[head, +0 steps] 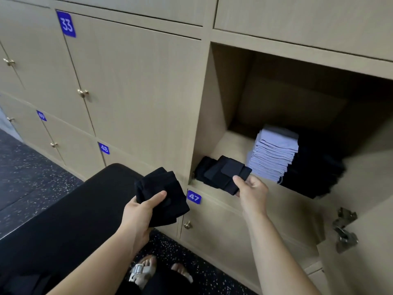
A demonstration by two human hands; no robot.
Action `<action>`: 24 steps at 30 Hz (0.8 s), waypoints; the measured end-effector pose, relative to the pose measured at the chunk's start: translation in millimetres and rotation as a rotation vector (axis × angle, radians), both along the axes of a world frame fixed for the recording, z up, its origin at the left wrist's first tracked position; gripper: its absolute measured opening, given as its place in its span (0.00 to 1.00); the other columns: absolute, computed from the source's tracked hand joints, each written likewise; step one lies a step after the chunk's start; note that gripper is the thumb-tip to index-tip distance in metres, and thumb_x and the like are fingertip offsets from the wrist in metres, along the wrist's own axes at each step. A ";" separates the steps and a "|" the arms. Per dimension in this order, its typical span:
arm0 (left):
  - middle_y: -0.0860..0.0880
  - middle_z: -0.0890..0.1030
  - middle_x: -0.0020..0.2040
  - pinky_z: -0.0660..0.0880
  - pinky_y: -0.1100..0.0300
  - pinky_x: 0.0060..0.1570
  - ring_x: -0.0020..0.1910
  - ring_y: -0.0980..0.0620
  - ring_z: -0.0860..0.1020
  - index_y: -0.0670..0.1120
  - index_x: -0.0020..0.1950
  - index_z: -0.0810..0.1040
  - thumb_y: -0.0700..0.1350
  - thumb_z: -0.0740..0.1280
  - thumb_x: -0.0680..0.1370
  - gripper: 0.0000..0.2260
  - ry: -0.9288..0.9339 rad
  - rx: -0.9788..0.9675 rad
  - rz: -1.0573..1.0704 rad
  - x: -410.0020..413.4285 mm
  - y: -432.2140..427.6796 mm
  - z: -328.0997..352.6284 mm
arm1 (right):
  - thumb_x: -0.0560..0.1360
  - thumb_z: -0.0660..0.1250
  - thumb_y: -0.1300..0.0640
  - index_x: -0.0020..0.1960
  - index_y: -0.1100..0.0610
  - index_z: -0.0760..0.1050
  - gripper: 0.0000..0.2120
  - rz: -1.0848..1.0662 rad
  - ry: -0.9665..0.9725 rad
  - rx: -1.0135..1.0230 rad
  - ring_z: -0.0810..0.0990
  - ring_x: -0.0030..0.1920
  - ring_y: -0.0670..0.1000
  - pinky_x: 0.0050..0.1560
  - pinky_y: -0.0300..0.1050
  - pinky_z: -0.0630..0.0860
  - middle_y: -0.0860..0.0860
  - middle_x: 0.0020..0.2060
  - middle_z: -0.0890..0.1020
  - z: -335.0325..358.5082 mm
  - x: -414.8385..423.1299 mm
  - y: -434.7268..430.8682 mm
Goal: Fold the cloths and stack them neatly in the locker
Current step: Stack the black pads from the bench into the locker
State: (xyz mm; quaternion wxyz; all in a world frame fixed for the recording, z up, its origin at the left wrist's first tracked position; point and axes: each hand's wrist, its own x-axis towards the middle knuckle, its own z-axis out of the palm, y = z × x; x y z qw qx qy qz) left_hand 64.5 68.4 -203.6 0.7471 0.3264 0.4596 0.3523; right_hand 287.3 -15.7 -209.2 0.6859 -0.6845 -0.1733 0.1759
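cloth (225, 175) in right hand (253, 190) at locker (214, 103), second cloth (170, 186) in left hand (139, 212)

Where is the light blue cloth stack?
Head view, right: light blue stack inside the open locker, between the right hand's black cloth and a dark stack.

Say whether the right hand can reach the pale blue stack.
Likely yes: the right hand is at the open locker, nothing before the pale blue stack, but it grips a black cloth.
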 end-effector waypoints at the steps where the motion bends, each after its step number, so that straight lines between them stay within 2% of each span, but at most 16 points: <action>1: 0.39 0.84 0.49 0.81 0.49 0.36 0.45 0.38 0.84 0.40 0.58 0.78 0.37 0.74 0.71 0.16 0.003 -0.003 -0.004 3.2 1.8 -1.9 | 0.67 0.71 0.59 0.36 0.65 0.73 0.10 0.004 0.003 -0.012 0.72 0.36 0.51 0.42 0.50 0.72 0.53 0.31 0.75 -0.7 8.4 3.5; 3: 0.38 0.84 0.50 0.81 0.49 0.33 0.44 0.37 0.84 0.40 0.57 0.78 0.37 0.74 0.72 0.15 0.003 -0.012 -0.014 9.1 4.7 -4.2 | 0.71 0.71 0.64 0.36 0.64 0.75 0.07 0.024 0.018 -0.022 0.75 0.34 0.49 0.42 0.47 0.74 0.50 0.29 0.77 -0.5 21.9 13.0; 5: 0.38 0.83 0.50 0.81 0.50 0.32 0.44 0.38 0.84 0.40 0.57 0.78 0.36 0.74 0.72 0.15 0.009 -0.020 -0.025 14.6 7.5 -6.5 | 0.73 0.68 0.69 0.34 0.59 0.73 0.12 0.059 0.032 -0.051 0.76 0.32 0.46 0.37 0.39 0.75 0.45 0.26 0.77 0.6 31.6 26.7; 7: 0.38 0.84 0.50 0.81 0.51 0.31 0.45 0.38 0.84 0.41 0.57 0.78 0.36 0.74 0.72 0.15 0.011 -0.028 -0.035 19.2 10.7 -9.4 | 0.74 0.67 0.70 0.33 0.57 0.71 0.14 0.087 0.052 -0.091 0.77 0.30 0.45 0.32 0.35 0.74 0.44 0.24 0.76 -1.1 39.2 41.2; 9: 0.38 0.83 0.50 0.81 0.50 0.33 0.45 0.37 0.83 0.41 0.56 0.78 0.37 0.74 0.71 0.14 0.010 -0.032 -0.038 22.0 14.5 -11.9 | 0.75 0.66 0.70 0.33 0.56 0.69 0.16 0.118 0.078 -0.098 0.74 0.23 0.38 0.26 0.30 0.71 0.45 0.26 0.75 -3.7 44.4 52.2; 11: 0.38 0.83 0.50 0.81 0.49 0.32 0.44 0.38 0.84 0.41 0.56 0.78 0.37 0.74 0.71 0.14 0.013 -0.029 -0.043 24.0 17.8 -13.9 | 0.76 0.66 0.70 0.36 0.58 0.71 0.13 0.149 0.083 -0.135 0.74 0.22 0.37 0.24 0.29 0.69 0.48 0.31 0.77 -9.0 49.7 58.5; 13: 0.38 0.83 0.50 0.81 0.49 0.32 0.44 0.38 0.84 0.41 0.57 0.78 0.37 0.74 0.71 0.15 0.006 -0.028 -0.049 25.0 20.8 -16.2 | 0.76 0.66 0.69 0.43 0.60 0.75 0.06 0.148 0.082 -0.148 0.77 0.26 0.39 0.24 0.29 0.69 0.49 0.34 0.79 -14.2 52.3 62.2; 15: 0.38 0.83 0.51 0.81 0.49 0.33 0.44 0.37 0.84 0.41 0.58 0.78 0.37 0.74 0.70 0.16 0.003 -0.033 -0.054 25.5 22.7 -18.6 | 0.75 0.68 0.68 0.48 0.62 0.77 0.04 0.129 0.080 -0.157 0.79 0.32 0.45 0.28 0.32 0.73 0.51 0.36 0.81 -20.3 54.3 64.4; 18: 0.37 0.83 0.51 0.81 0.49 0.33 0.46 0.36 0.83 0.41 0.58 0.78 0.37 0.74 0.70 0.17 0.008 -0.035 -0.064 26.2 23.2 -22.3 | 0.73 0.70 0.67 0.45 0.60 0.78 0.04 0.102 0.055 -0.208 0.81 0.39 0.52 0.38 0.41 0.78 0.53 0.38 0.83 -34.0 61.8 69.1; 21: 0.37 0.83 0.51 0.81 0.48 0.34 0.46 0.36 0.83 0.41 0.58 0.78 0.37 0.75 0.69 0.18 0.009 -0.042 -0.071 25.6 23.4 -25.7 | 0.71 0.73 0.60 0.48 0.57 0.79 0.07 0.060 -0.026 -0.335 0.83 0.43 0.54 0.48 0.51 0.81 0.51 0.39 0.84 -48.3 67.3 74.5; 24: 0.37 0.84 0.51 0.81 0.49 0.33 0.46 0.36 0.83 0.41 0.57 0.78 0.38 0.75 0.67 0.20 0.006 -0.042 -0.073 25.6 23.8 -28.0 | 0.70 0.75 0.55 0.52 0.53 0.77 0.13 -0.046 -0.133 -0.460 0.82 0.46 0.53 0.52 0.52 0.79 0.48 0.42 0.83 -49.8 66.6 77.0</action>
